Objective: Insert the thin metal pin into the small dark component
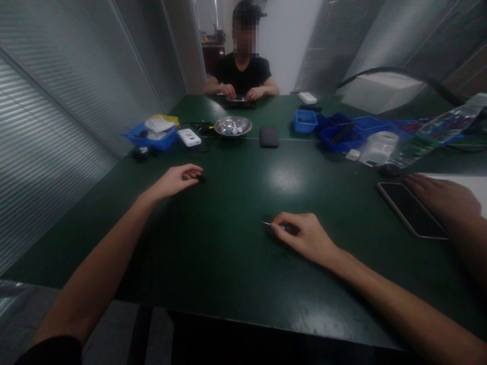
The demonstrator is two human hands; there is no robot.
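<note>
Pinching thin tool (267, 223) — R hand (306, 237); L hand (178, 180) touching black bit (201, 178)

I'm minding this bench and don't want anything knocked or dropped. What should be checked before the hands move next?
1. Right hand grip on the thin metal tool: ok, fingers closed round it, tip poking out to the left.
2. Left hand on the small dark part: cannot tell whether it is pinched or only touched.
3. Green table between the two hands: ok, bare.
4. Room on the right: not ok, a co-worker's hand rests by a phone, close to the right arm.
5. Metal bowl: ok, upright, well apart from both hands.
</note>
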